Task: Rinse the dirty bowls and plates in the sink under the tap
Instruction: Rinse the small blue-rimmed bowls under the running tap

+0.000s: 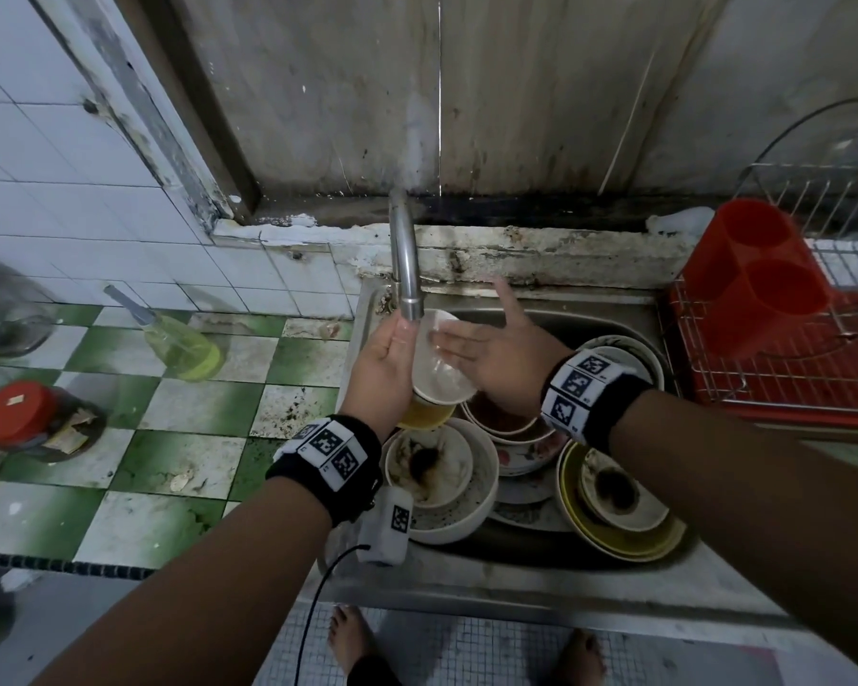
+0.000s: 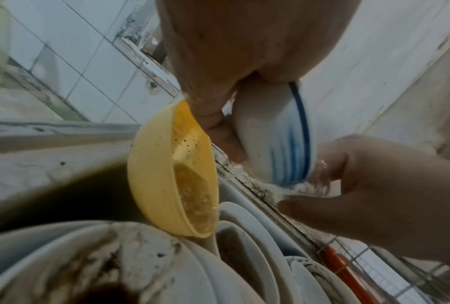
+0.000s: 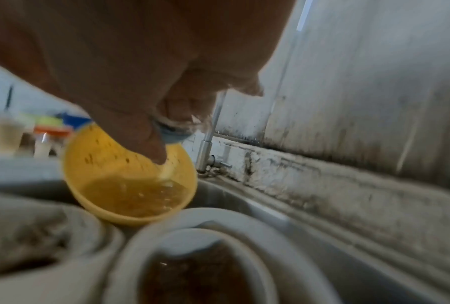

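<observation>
My left hand (image 1: 392,349) grips a white bowl (image 1: 437,373) with blue stripes (image 2: 283,144), tilted right under the steel tap (image 1: 404,259). My right hand (image 1: 466,346) lies with straight fingers against the bowl's inside, its thumb raised. Just below sits a yellow bowl (image 1: 424,413) (image 2: 167,168) (image 3: 130,176) holding murky water, with a thin stream falling into it. Several dirty white bowls (image 1: 442,477) and a yellow plate (image 1: 625,537) are piled in the steel sink (image 1: 516,586).
A red dish rack (image 1: 788,388) with a red cutlery holder (image 1: 764,279) stands right of the sink. On the green-and-white tiled counter at left lie a bottle of yellow-green liquid (image 1: 184,349) and a red-lidded jar (image 1: 16,413). A stained wall rises behind the tap.
</observation>
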